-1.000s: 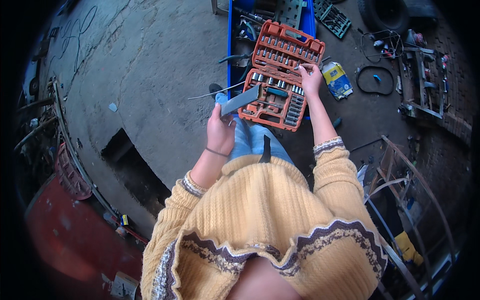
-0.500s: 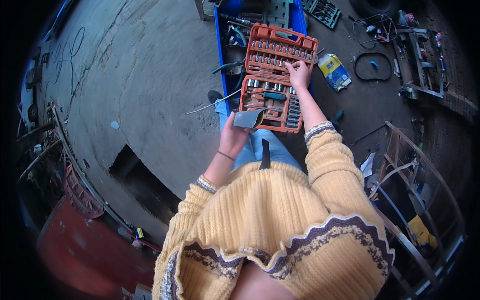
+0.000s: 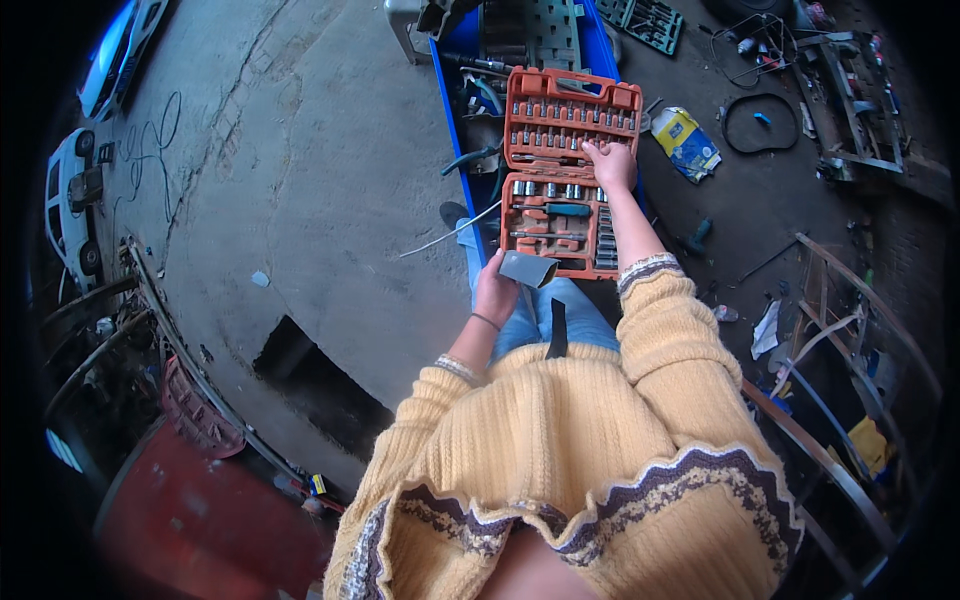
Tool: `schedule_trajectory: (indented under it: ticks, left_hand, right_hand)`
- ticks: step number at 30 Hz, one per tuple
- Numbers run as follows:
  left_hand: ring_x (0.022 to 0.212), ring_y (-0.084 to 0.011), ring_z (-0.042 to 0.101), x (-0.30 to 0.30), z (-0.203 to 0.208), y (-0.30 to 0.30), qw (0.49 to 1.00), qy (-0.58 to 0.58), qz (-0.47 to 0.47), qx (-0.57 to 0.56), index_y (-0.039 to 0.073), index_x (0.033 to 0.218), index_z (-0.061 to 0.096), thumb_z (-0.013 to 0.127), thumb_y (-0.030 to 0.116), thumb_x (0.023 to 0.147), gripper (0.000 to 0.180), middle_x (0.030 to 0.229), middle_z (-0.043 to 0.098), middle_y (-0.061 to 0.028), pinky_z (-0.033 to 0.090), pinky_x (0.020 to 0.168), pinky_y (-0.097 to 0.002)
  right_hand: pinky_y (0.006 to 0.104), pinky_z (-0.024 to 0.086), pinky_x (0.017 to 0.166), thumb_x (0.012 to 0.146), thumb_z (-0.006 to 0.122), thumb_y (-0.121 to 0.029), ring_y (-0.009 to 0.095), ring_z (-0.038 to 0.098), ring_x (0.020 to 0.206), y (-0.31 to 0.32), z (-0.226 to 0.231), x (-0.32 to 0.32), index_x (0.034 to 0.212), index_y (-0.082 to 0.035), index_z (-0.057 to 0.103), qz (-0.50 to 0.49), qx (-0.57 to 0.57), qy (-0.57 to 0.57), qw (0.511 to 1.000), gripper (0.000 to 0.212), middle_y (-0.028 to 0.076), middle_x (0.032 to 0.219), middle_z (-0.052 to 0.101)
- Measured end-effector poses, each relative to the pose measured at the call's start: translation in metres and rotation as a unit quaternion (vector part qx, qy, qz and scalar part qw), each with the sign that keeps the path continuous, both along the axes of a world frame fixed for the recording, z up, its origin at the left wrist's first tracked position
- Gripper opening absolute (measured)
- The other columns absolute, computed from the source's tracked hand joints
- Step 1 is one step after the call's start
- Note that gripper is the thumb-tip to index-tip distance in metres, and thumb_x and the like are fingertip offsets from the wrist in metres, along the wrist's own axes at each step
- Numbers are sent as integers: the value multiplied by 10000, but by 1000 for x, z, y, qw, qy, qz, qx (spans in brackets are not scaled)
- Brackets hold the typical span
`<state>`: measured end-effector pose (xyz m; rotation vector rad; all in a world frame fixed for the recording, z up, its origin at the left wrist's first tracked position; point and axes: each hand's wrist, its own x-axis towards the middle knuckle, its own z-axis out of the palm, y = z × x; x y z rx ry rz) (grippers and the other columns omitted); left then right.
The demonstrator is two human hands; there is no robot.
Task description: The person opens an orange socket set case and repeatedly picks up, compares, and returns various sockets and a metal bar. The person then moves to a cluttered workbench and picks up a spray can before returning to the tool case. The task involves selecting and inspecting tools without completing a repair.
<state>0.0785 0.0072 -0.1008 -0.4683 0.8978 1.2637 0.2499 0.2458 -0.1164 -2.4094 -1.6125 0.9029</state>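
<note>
Grey strip (image 3: 526, 268): swung back from across the case, gripped in the left hand's (image 3: 493, 295) fingers.
Case (image 3: 625, 93): open under the right hand (image 3: 614, 168), fingertips at the bit row (image 3: 550, 139); cannot tell whether they hold anything.
Bit row: seemingly being picked at; calls for a narrow pinch, neighbours crowding.
Around right fingers: driver (image 3: 568, 210) bodyward, pliers (image 3: 465, 160) left, bag (image 3: 685, 145) right.
</note>
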Motion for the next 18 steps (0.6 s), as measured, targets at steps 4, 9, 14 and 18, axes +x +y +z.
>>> schedule_trajectory:
  ticks: [4, 9, 14, 18]
  left_hand:
    - [968, -180, 548, -1, -2, 2, 1000, -17, -6, -6, 57, 1130, 542, 482, 294, 959, 299, 1092, 598, -62, 423, 828, -287]
    - [1170, -282, 488, -4, 14, 3, 996, -80, 40, -4, 5, 1182, 510, 425, 336, 979, 398, 1226, 553, -137, 314, 1072, -401]
    - [1163, -270, 503, -7, 46, 13, 994, -84, 39, 61, 18, 1137, 552, 446, 330, 972, 369, 1219, 576, -137, 336, 1050, -398]
    - [1061, -225, 553, -7, 69, 23, 994, -69, 48, 71, 41, 1085, 579, 450, 321, 974, 328, 1156, 613, -107, 421, 916, -344]
  right_hand:
    - [398, 501, 671, 750, 716, -459, 286, 630, 707, -3, -2, 9, 643, -38, 580, 11, 45, 32, 998, 455, 127, 750, 650]
    - [220, 470, 558, 976, 455, -366, 142, 563, 664, -24, 14, 40, 934, -18, 569, -242, -165, 665, 688, 368, 93, 925, 608]
    - [332, 552, 825, 1013, 224, -422, 226, 612, 986, -64, 59, 49, 1214, 46, 477, -210, -199, 816, 501, 568, 159, 1137, 582]
    - [419, 477, 952, 995, 160, -496, 277, 580, 1097, -78, 83, 48, 1216, 36, 498, -218, -199, 820, 490, 668, 173, 1179, 583]
